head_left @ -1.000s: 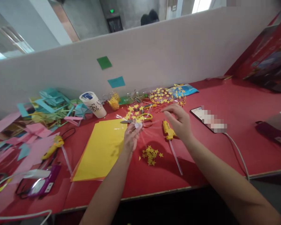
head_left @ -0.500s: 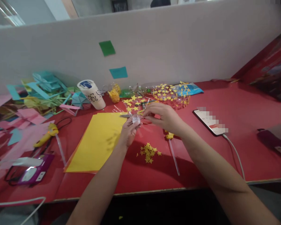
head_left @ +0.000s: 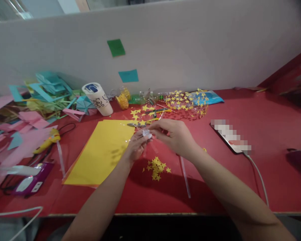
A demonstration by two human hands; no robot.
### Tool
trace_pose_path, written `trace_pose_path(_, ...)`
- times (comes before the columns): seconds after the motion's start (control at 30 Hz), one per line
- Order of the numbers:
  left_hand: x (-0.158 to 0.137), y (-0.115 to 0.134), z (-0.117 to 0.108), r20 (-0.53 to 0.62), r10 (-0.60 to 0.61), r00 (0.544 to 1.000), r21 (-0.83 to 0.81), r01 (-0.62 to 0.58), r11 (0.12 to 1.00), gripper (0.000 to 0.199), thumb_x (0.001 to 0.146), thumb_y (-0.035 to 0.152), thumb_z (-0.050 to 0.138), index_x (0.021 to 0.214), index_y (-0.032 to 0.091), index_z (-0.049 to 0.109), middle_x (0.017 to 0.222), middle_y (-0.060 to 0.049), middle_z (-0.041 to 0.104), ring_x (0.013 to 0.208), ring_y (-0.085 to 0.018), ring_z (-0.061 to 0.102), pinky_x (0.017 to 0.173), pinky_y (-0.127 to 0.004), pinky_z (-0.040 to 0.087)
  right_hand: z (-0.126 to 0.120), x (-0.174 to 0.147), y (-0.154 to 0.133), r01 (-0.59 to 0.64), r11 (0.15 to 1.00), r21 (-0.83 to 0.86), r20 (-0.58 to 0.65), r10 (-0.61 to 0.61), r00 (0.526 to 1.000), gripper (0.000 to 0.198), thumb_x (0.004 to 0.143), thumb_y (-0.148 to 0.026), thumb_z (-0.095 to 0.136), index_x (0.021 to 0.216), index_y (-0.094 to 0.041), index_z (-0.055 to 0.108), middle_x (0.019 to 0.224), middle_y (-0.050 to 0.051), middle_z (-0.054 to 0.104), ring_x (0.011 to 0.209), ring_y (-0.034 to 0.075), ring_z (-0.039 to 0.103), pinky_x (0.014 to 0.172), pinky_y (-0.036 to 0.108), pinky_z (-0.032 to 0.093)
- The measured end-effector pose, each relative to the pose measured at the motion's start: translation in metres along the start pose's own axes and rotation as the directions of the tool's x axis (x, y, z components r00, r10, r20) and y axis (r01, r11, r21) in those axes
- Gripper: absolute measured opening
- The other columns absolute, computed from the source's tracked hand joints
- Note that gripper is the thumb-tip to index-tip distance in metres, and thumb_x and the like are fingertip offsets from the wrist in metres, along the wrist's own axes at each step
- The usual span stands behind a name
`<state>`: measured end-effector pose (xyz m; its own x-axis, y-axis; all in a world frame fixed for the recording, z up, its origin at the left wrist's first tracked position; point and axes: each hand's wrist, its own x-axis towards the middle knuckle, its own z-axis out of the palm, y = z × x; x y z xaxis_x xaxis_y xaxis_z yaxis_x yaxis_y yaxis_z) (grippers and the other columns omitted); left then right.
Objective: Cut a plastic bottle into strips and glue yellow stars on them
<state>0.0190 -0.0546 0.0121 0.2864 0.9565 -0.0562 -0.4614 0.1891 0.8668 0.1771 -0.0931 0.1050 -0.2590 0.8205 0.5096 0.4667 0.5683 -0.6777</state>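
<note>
My left hand (head_left: 136, 145) is closed around a clear plastic bottle piece (head_left: 146, 134), its whitish round end facing me. Yellow stars (head_left: 140, 113) spread out from its far side. The thumb and fingers of my right hand (head_left: 174, 134) are pinched together at the right edge of that piece; whatever lies between the fingertips is hidden. Below both hands, a small pile of yellow paper stars (head_left: 157, 168) rests on the red table (head_left: 165, 201). A clear glue stick (head_left: 185, 177) pokes out beneath my right wrist.
Yellow paper sheets (head_left: 95, 154) lie left of my hands. Beyond are scissors (head_left: 134, 125), a white cup (head_left: 99, 100) and a star-covered clear plastic piece (head_left: 180, 100). A yellow glue gun (head_left: 47, 142) and folded paper (head_left: 47, 90) occupy the left. A phone (head_left: 228, 137) charges at right.
The camera view has shifted slightly. My hands and the bottle piece sit a little lower, and the piece's round end has tipped more toward me. My right fingers stay pinched at its edge.
</note>
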Motion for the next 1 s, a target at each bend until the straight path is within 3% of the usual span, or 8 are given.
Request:
trace_pose_path(0.1,-0.003,0.001,0.001,0.012,0.014,1.000,-0.031,-0.014,0.999,0.036,0.055,0.031,0.086,0.085,0.017,0.070,0.078,-0.001,0.071,0.068,-0.011,0.064,0.065,-0.020,0.052,0.005,-0.001,-0.002,-0.057,0.996,0.073,-0.021,0.059,0.998,0.016,0.085,-0.021,0.054,0.099,-0.021,0.062,0.080,-0.002,0.071,0.070,0.009,0.064,0.065,0.021,0.049)
trace_pose_path(0.4,-0.001,-0.006,-0.002,-0.017,-0.026,1.000,-0.026,0.025,0.999,0.031,0.053,0.027,0.086,0.076,0.016,0.069,0.070,-0.001,0.069,0.066,-0.011,0.064,0.065,-0.021,0.053,0.007,-0.004,0.006,-0.072,0.986,0.150,-0.062,0.082,0.995,0.013,0.085,-0.026,0.055,0.091,-0.020,0.064,0.081,0.000,0.073,0.074,0.011,0.068,0.070,0.024,0.053)
trace_pose_path(0.53,0.001,-0.009,-0.005,0.000,-0.017,1.000,-0.041,0.017,0.999,0.030,0.055,0.024,0.085,0.079,0.016,0.070,0.071,-0.002,0.070,0.067,-0.012,0.065,0.067,-0.023,0.053,0.004,-0.004,0.003,-0.076,0.995,0.065,-0.059,0.080,0.995,0.013,0.086,-0.026,0.053,0.084,-0.020,0.064,0.074,-0.001,0.070,0.068,0.010,0.065,0.066,0.024,0.051)
trace_pose_path(0.7,0.000,-0.009,-0.004,0.009,-0.018,1.000,-0.021,0.018,1.000,0.026,0.057,0.024,0.083,0.078,0.016,0.070,0.068,-0.001,0.069,0.066,-0.012,0.065,0.067,-0.024,0.052,0.002,-0.005,0.001,0.007,0.996,-0.091,-0.042,-0.011,0.999,0.017,0.087,-0.023,0.048,0.075,-0.020,0.059,0.070,0.000,0.067,0.063,0.009,0.060,0.060,0.022,0.045)
trace_pose_path(0.9,-0.001,-0.008,-0.006,0.039,-0.006,0.999,-0.074,0.009,0.997,0.031,0.056,0.025,0.085,0.082,0.016,0.071,0.076,-0.002,0.071,0.069,-0.012,0.065,0.069,-0.024,0.051,0.002,-0.005,0.000,0.046,0.997,-0.056,-0.011,-0.047,0.999,0.010,0.089,-0.022,0.050,0.094,-0.020,0.058,0.079,-0.001,0.070,0.071,0.010,0.064,0.067,0.021,0.048)
trace_pose_path(1.0,-0.001,-0.007,-0.006,0.024,0.000,1.000,-0.086,0.003,0.996,0.033,0.055,0.025,0.085,0.083,0.016,0.071,0.077,-0.002,0.071,0.071,-0.011,0.064,0.069,-0.023,0.050,0.001,-0.005,-0.001,0.017,0.999,-0.035,0.021,-0.016,1.000,0.019,0.088,-0.021,0.050,0.107,-0.021,0.054,0.084,0.000,0.071,0.075,0.011,0.066,0.071,0.023,0.050)
